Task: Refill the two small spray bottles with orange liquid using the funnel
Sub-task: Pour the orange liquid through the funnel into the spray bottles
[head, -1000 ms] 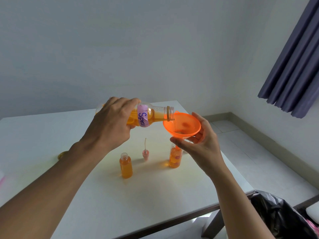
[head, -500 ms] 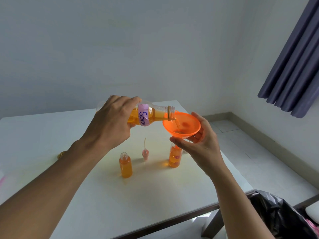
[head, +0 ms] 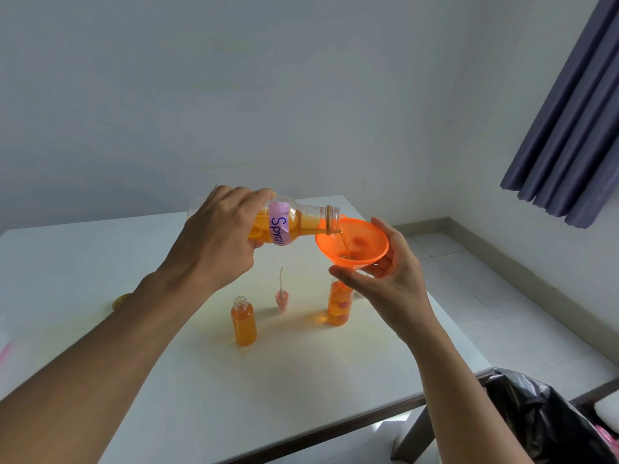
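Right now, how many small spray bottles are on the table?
2. One small clear plastic bottle of orange liquid stands uncapped at centre; the other, flower-printed, stands to its right under the orange plastic funnel, partly hidden by the right hand.

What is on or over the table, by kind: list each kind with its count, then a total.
Small spray bottles: 2 (one open, one under the funnel)
Large labelled bottle: 1, held by the left hand
Orange funnel: 1, held by the right hand
Pink spray head with tube: 1
Gold lid: 1
Total: 6
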